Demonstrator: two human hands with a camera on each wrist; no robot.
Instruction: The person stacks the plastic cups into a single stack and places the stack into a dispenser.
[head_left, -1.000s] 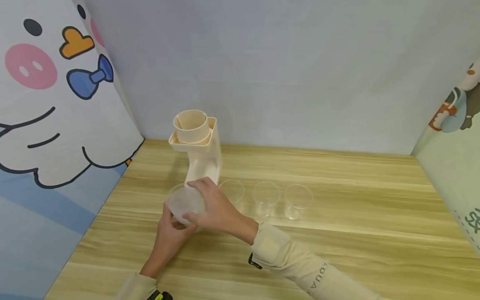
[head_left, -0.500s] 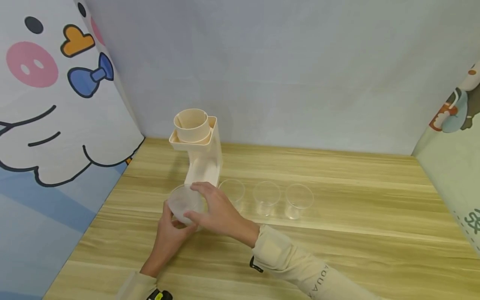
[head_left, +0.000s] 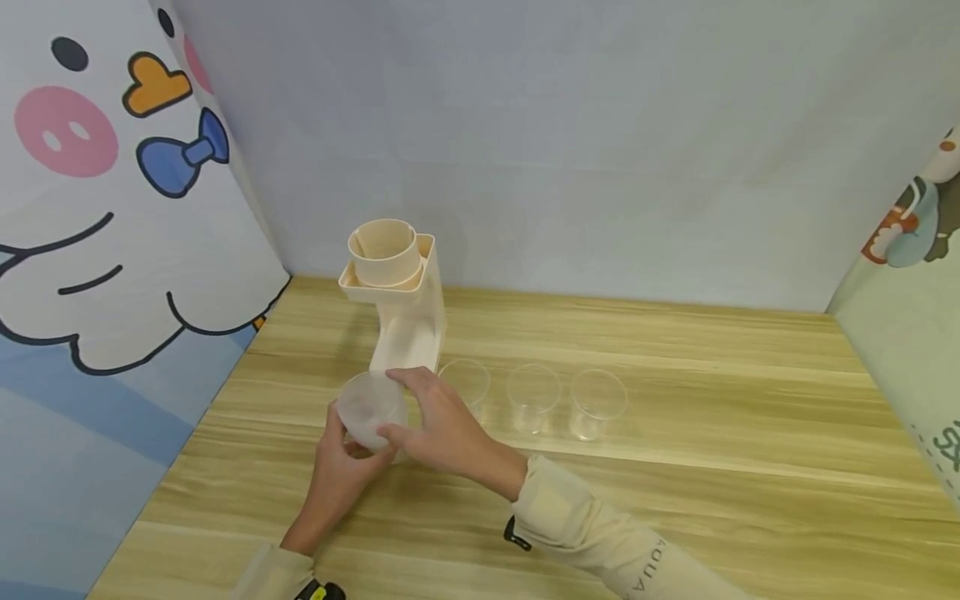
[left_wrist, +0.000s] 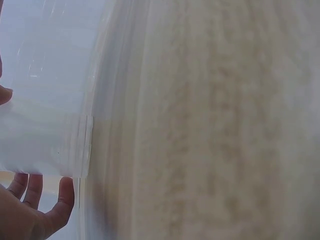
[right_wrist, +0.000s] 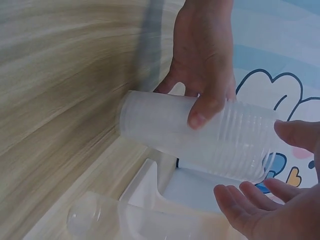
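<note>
A stack of nested clear plastic cups stands upright on the table, in front of a cream-coloured stand. My left hand grips the stack round its side; the thumb lies across the cup walls in the right wrist view. At the stack's mouth is my right hand, thumb and fingers curved round the rim from opposite sides. In the right wrist view the ribbed rims of the stack lie between the right thumb and fingers. The left wrist view shows part of the stack close up.
Three single clear cups stand in a row to the right: a near one partly behind the right hand, a middle one and a far one. The stand carries a round cream holder on top. A plain cloth backdrop rises behind the table.
My right hand has slid slightly rightward along the rim, its thumb and forefinger covering less of the cup mouth. The left hand and the stack stay put.
</note>
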